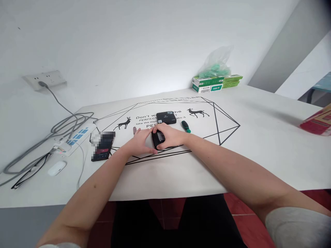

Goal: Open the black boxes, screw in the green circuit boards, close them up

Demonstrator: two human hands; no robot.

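Observation:
Both my hands are around a flat black device (156,138) on the white table, its exact kind unclear to me. My right hand (172,135) curls over its right side, thumb and fingers closed on it; a paler printed patch shows between them. Pressed to the left edge is my left hand (140,142), with its thumb along the near corner. Just beyond lies a black square box (166,117) with small print and a label. A stubby green and black screwdriver (186,126) rests to the right. By my left fingers is a small brownish handle-like piece (134,130).
On the left lie a phone (103,146), a power strip (79,136) with coiled grey cable (64,125), a white earbud case (57,168) and glasses (31,172). Green-and-white boxes (208,82) under a plastic bag (217,63) stand back right; a red box (317,122) is far right.

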